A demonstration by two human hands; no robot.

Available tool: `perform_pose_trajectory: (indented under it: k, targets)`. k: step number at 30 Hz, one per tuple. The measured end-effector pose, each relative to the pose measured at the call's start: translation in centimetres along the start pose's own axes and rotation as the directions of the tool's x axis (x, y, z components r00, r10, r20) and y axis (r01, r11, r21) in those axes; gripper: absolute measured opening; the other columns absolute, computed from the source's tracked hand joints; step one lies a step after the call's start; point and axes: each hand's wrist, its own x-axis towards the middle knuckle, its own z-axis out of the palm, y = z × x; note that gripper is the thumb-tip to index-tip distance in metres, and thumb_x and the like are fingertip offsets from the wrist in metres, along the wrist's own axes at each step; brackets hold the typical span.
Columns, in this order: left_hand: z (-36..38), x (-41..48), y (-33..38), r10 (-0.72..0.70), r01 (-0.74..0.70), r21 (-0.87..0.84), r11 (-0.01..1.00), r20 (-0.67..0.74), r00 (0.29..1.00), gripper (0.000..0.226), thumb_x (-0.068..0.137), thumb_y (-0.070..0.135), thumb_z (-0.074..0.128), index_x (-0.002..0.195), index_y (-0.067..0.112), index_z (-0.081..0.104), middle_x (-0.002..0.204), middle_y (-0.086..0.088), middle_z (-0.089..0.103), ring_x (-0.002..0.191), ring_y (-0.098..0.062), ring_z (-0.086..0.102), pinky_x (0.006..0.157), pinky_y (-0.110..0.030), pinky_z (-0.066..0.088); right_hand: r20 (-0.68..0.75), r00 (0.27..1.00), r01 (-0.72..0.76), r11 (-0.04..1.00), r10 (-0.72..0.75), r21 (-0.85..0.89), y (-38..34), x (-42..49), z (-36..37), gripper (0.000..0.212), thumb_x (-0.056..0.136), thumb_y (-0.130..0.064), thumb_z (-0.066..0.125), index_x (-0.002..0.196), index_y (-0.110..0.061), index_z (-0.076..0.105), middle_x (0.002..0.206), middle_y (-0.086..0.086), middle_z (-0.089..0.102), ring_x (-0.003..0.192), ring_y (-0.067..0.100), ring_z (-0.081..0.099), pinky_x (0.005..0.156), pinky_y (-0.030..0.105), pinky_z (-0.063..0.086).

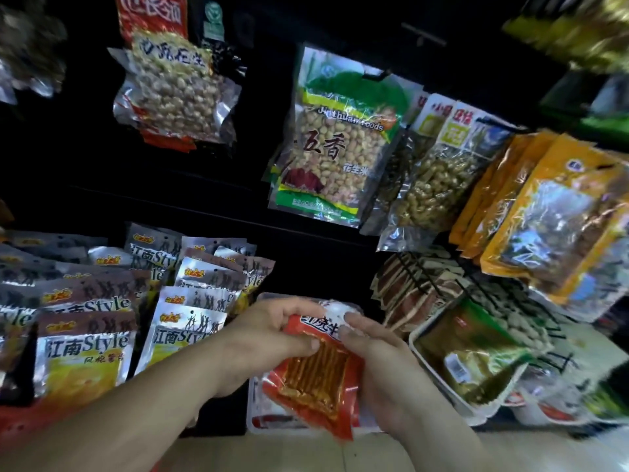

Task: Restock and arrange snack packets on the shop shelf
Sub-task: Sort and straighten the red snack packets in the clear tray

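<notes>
Gripping a red snack packet point(316, 373) in both hands, low and centre before the shelf. Left hand point(272, 335): fingers curled close over the packet's upper left edge, thumb pressed on the clear window. Right hand point(374, 356): fingertips pinch the top right corner, narrow, closed on the film. The window shows orange-red strips; the Chinese characters on the top label are partly covered. The packet is held just above a pile of white-and-red packets point(262, 413). To the left stand rows of silver packets point(85, 349) reading "江南Style". To the right, a white tray point(425, 361) holds a green packet point(476, 352). Hanging above on a black back panel point(204, 185): a green peanut bag point(337, 144) marked "五香" and "Foods", a red-topped peanut bag point(170, 86) further left, and orange packets point(551, 226) far right. The edges of the view are blurred.
</notes>
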Motion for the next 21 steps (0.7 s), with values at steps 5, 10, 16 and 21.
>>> perform_pose_trajectory:
  k: [5,10,16,21]
  targets:
    - [0.5,1.2,0.0,0.037,-0.042,-0.136,0.990,-0.036,0.999,0.051,0.086,0.006,0.081,0.125,0.036,0.068,0.112,-0.002,0.078,0.104,-0.022,0.075,0.096,-0.048,0.059,0.230,0.973,0.001,0.999,0.008,-0.038,-2.1,0.3,-2.5,0.056,0.094,0.006,0.065,0.139,-0.024,0.053,0.125,0.020,0.072,0.116,0.042,0.069,0.102,0.066,0.050]
    - [1.3,1.5,0.1,0.016,-0.013,-0.143,0.990,0.020,1.000,0.059,0.083,-0.001,0.082,0.129,0.032,0.065,0.107,0.005,0.079,0.094,-0.019,0.077,0.080,-0.038,0.063,0.111,0.994,0.003,1.000,-0.006,0.024,-2.2,1.7,-2.7,0.045,0.097,0.003,0.064,0.136,-0.017,0.059,0.111,0.022,0.076,0.103,0.045,0.073,0.092,0.070,0.054]
    - [1.8,1.6,0.7,0.055,-0.066,-0.179,0.982,-0.065,0.996,0.061,0.078,0.000,0.085,0.127,0.033,0.067,0.110,0.005,0.078,0.099,-0.017,0.076,0.086,-0.043,0.064,0.271,0.959,0.123,0.985,-0.086,-0.121,-3.1,0.6,-3.3,0.077,0.089,0.010,0.070,0.148,-0.033,0.044,0.122,0.012,0.075,0.107,0.035,0.074,0.080,0.052,0.063]
    - [2.0,0.9,0.7,0.039,-0.028,-0.137,0.990,0.077,0.996,0.078,0.075,-0.015,0.081,0.134,0.030,0.060,0.117,0.000,0.076,0.101,-0.025,0.076,0.078,-0.038,0.063,0.248,0.950,0.222,0.968,-0.189,-0.114,-2.5,0.8,-3.8,0.092,0.089,0.011,0.068,0.154,-0.044,0.035,0.125,0.011,0.074,0.113,0.033,0.072,0.090,0.058,0.059]
